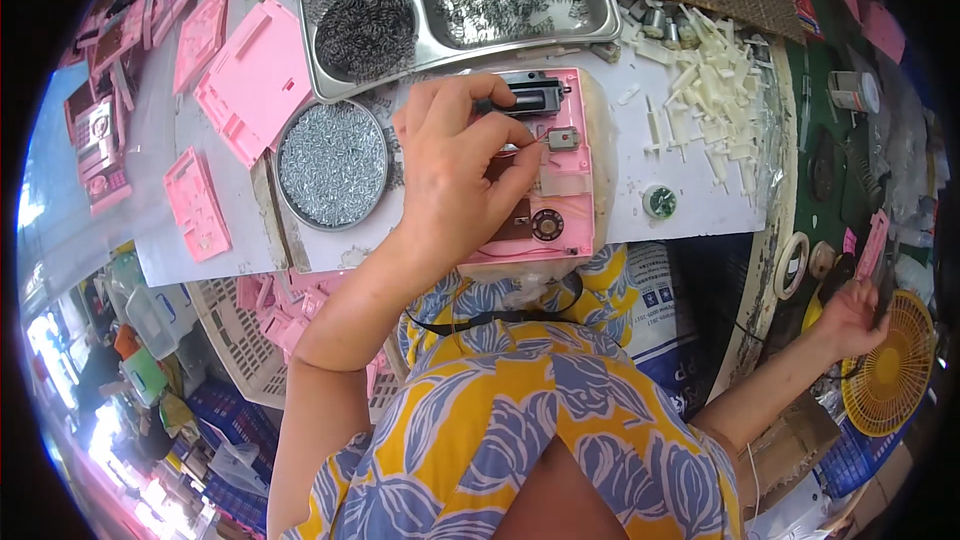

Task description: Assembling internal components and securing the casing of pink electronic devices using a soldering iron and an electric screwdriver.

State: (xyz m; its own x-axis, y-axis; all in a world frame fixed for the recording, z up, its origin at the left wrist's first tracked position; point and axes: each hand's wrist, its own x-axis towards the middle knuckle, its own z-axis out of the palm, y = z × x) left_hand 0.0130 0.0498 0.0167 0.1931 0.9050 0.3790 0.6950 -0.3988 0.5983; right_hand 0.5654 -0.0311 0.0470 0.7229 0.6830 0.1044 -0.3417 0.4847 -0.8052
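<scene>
My left hand (pixel 440 165) reaches over a pink plastic housing (pixel 582 165) on the table. Its thumb and index finger are pinched together beside a small metal-framed part (pixel 563 139); what they hold, if anything, is too small to make out. In the housing, a dark rectangular part (pixel 538 97) lies near the far edge and a round black part (pixel 547 225) near the front; the hand hides its left side. Far out to the right, my right hand (pixel 852 320) is closed, with a pink strip-shaped piece (pixel 873 245) just above its fingers. I cannot tell what it grips.
A metal tray (pixel 612 32) with dark springs stands at the back, left of a white plastic parts pile (pixel 715 90). A round dish of small screws (pixel 332 165) sits left of the housing, near pink panels (pixel 255 85). A yellow fan (pixel 888 365) stands by my right hand.
</scene>
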